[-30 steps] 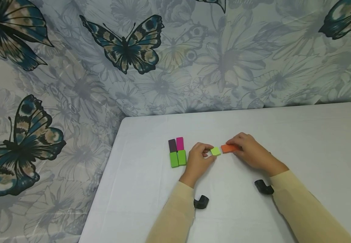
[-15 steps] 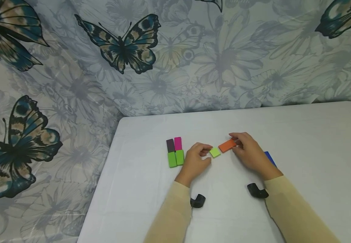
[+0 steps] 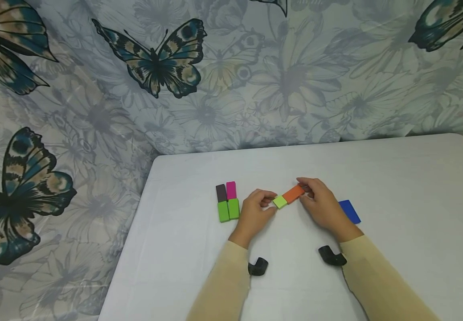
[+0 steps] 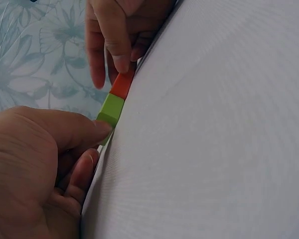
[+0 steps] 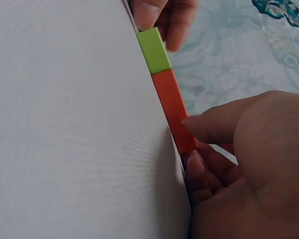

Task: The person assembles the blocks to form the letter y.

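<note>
A small lime-green block (image 3: 280, 202) lies on the white table, its end against one short end of an orange rectangular block (image 3: 293, 194). My left hand (image 3: 255, 214) pinches the lime-green block at its outer end; the thumb presses on it in the left wrist view. From the other side, my right hand (image 3: 321, 207) holds the far end of the orange block between thumb and fingers. In the right wrist view the lime block (image 5: 154, 51) and orange block (image 5: 173, 112) form one straight line.
Left of my left hand, a dark block (image 3: 221, 193) and a pink block (image 3: 231, 190) sit behind two green blocks (image 3: 228, 210). A blue block (image 3: 350, 211) lies beside my right wrist. Patterned cloth (image 3: 231, 80) hangs behind the table (image 3: 295, 276).
The orange block has turned to a slant and moved left until it meets the lime-green block, closing the gap. The blue block has come out from behind my right arm.
</note>
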Demonstrator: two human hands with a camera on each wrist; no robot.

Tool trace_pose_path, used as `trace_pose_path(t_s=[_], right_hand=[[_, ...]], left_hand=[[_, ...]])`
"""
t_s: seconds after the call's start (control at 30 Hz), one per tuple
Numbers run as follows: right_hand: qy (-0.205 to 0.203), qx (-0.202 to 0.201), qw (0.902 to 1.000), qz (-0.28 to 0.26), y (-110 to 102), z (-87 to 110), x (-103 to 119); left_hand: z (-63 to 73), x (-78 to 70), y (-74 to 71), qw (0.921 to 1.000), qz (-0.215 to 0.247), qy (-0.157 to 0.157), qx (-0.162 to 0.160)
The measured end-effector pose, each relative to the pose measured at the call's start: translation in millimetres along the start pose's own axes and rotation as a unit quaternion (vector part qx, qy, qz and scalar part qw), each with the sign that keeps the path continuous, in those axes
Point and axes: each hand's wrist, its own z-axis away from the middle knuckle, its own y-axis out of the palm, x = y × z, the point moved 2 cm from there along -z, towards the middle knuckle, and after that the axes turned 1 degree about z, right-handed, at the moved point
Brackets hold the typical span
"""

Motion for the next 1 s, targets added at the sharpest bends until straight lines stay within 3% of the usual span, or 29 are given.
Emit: trace_pose_path(t_s=[1.0], right_hand=[[-0.012,0.000,0.9999,0.002,0.6,0.7,-2.5]], left_hand=[[1.7,-0.5,1.3,0.9998,-0.008,-0.002,0.019]])
